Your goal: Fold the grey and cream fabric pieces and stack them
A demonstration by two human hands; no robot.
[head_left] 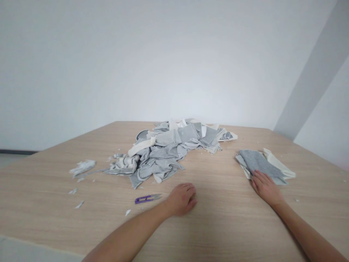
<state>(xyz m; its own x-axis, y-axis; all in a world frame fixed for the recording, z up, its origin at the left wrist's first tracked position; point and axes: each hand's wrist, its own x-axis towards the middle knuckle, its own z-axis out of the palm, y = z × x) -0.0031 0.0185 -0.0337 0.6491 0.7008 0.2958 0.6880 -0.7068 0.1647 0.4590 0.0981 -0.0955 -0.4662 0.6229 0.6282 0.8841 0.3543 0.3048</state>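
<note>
"Where's the grey fabric piece (255, 160) lying?"

"Toward the right edge of the table (220, 225), on a small stack with a cream fabric piece (279, 164) showing beyond it. The right hand (265, 187) rests on its near side."

"Is that hand gripping it?"

"Its fingers lie over the cloth, but I can't tell whether the thumb pinches anything. The left hand (182, 199) is palm down nearer the middle of the surface, loosely curled, thumb a little apart from the fingers, with nothing visible between them."

"How would the grey one handle?"

"Light and limp, I'd judge, like soft knit. It shouldn't break, though it could crease or stretch, and its layers might cling to whatever lies under it."

"Best place to take hold?"

"The corner facing the table's near edge, thumb below and fingertips above. A pinch in the middle would probably just bunch it. A flat palm should slide it more neatly."

"And the fabric heap (166, 140)?"

"It spreads toward the far edge, loosely tangled, so one piece could drag its neighbours. The purple thread snips (147, 198) lie just left of the left hand; their points deserve care around knit."
</note>
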